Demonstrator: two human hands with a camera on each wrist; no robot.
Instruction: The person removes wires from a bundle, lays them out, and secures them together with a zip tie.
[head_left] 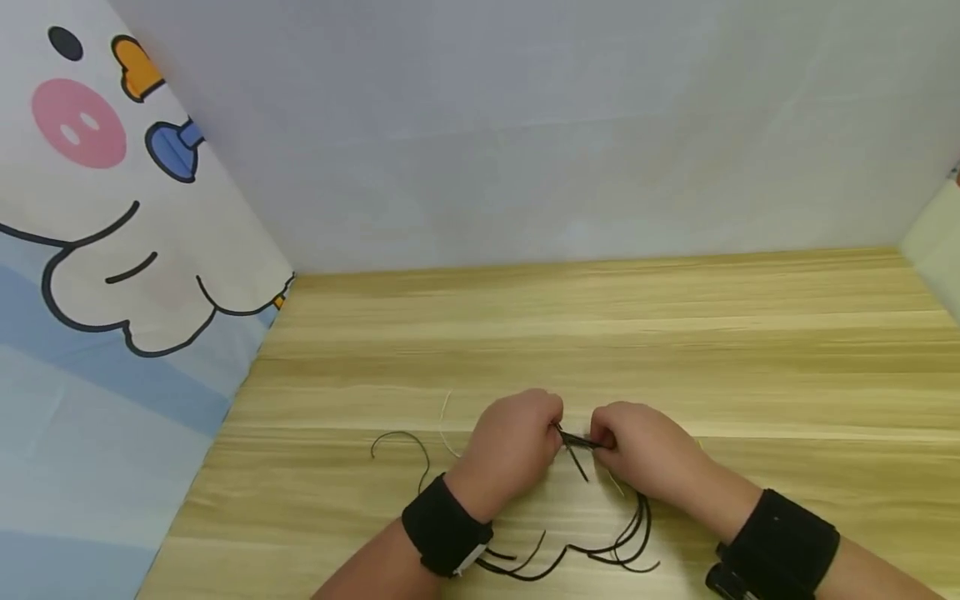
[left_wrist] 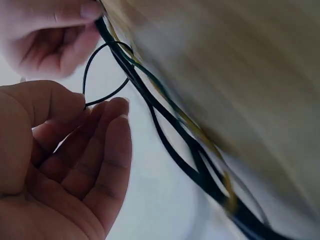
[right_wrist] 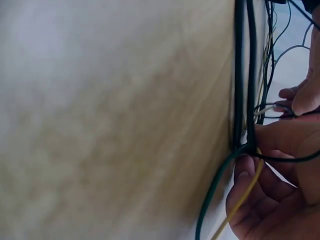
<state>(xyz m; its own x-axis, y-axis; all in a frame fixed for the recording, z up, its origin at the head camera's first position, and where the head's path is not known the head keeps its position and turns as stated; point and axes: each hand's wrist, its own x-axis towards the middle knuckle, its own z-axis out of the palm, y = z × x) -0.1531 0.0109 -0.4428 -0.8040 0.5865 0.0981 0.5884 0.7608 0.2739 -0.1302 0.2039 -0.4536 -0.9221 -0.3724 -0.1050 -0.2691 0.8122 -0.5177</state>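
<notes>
Between my two hands runs a bundle of dark cables, with thinner strands among them. My left hand pinches a thin black wire between thumb and finger; in the left wrist view it makes a loop around the bundle. My right hand grips the bundle close to that loop, thumb against fingers. Thick black cables, a green wire and a yellow wire come together at the right fingertips. Curved cable ends hang below the right hand. The fingers partly hide the crossing.
Under the hands is a wood-grain tabletop, bounded by a pale back wall and a cartoon-printed sheet at left. Loose wire ends curl out beside the left wrist. Black bands circle both wrists.
</notes>
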